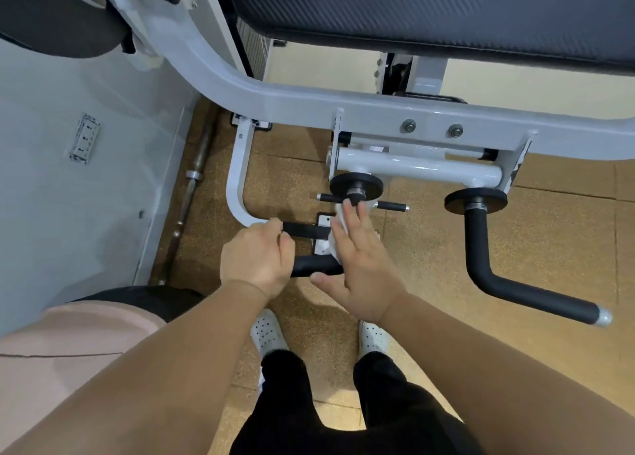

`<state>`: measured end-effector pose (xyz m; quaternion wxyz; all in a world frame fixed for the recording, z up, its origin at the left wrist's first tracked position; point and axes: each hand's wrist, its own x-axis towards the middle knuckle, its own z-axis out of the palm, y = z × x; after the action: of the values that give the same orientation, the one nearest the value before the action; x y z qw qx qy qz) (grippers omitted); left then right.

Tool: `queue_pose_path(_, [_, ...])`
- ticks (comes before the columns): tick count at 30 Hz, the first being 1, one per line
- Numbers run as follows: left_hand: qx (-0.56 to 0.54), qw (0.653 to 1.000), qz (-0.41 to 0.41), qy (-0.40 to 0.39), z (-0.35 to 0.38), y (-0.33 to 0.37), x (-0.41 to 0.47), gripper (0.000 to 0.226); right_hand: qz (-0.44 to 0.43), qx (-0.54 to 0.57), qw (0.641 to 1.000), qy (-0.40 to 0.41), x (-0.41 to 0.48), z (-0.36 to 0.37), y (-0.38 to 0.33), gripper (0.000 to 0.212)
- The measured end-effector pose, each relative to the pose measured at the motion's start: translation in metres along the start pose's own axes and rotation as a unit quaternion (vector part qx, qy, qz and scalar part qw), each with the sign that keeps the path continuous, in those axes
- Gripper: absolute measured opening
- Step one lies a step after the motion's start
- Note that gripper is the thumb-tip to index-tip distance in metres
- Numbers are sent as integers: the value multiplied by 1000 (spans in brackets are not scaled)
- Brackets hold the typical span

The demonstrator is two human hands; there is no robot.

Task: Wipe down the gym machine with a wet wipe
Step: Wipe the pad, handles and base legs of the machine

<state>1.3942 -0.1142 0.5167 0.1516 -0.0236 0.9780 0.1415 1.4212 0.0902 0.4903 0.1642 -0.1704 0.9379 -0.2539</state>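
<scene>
Head view, looking down. At 6 o'clock: black trousers [343,403] and white shoes [268,334] on the tan floor [429,241]. Both forearms reach in toward centre.

Left hand [257,258], just on the 9 o'clock side of centre: fingers curled round the near end of a black handle [318,266].

Right hand [357,265], at the same handle on its 3 o'clock side: fingers straight and spread, thumb tip at the grip, palm flat over a white wipe [326,245]. The wipe is crumpled between palm and the handle's stem, and a bit of it shows again by the fingertips.

Just past the fingertips, at the hand's 12 o'clock: a black disc [355,184] with a short crossbar [391,206] beneath it.

At 3 o'clock, well apart: second handle [515,291], bent, untouched.

Beyond: grey frame [343,111] runs across the view. Farthest, at 12 o'clock: black pad [446,8].

At 9 o'clock: barbell [192,186] on the floor along a grey wall [68,214], with a socket [84,142] on the wall.
</scene>
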Motion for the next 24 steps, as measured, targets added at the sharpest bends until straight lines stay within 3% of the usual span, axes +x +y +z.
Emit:
queue_pose_path(3, [-59, 998, 0, -8, -4, -3, 2, 32, 54, -1, 998, 24, -27, 19, -37, 107])
queue_pose_path(6, [-208, 978, -2, 5, -9, -11, -6, 36, 82, -29, 996, 9, -38, 34, -76, 109])
queue_pose_path(9, [-306, 951, -22, 51, -19, -27, -32, 35, 17, -36, 999, -20, -26, 44, -109, 109])
queue_pose_path(13, [-382, 922, -36, 46, -24, -55, -62, 39, -71, -89, 992, -56, -13, 42, -108, 110])
queue_pose_path(16, [-478, 871, -112, -8, -30, -62, -69, 45, -32, -151, 987, -54, -24, 26, -72, 110])
queue_pose_path(21, [-487, 865, -111, -57, -34, -61, -75, 57, 84, -144, 985, -44, -32, 20, -62, 119])
queue_pose_path(24, [-489, 864, -108, -58, -34, -57, -79, 56, 49, -154, 985, -60, -24, 41, -102, 118])
